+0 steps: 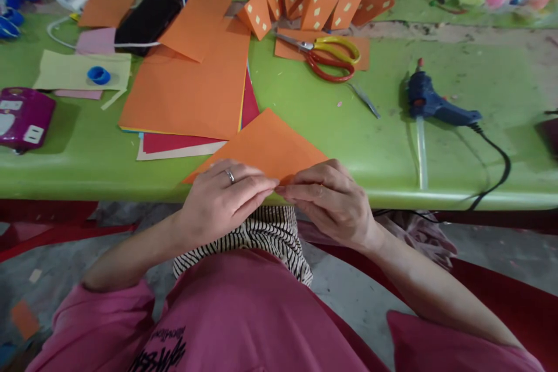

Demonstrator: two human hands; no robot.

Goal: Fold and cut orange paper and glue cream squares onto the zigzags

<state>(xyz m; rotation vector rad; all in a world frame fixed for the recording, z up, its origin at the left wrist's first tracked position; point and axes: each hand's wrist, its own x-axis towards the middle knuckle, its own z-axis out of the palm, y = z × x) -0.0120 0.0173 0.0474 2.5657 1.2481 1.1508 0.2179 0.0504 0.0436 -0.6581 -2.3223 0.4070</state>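
A sheet of orange paper point(270, 142) lies at the table's front edge, one corner pointing away from me and its near edge under my fingers. My left hand point(226, 192), with a ring on one finger, presses the near edge with its fingers held together. From the other side my right hand point(331, 200) pinches the same edge, thumb and fingers closed. The fingertips of both hands meet at the middle of that edge. Whether the paper is doubled there is hidden by my fingers.
Stacked orange sheets point(192, 87) lie beyond my left hand. Red-and-yellow scissors point(333, 58) rest on an orange strip, near folded, dotted orange pieces point(305, 3). A blue glue gun point(440, 102) with its cord is at right. A purple tape dispenser point(26, 118) stands left.
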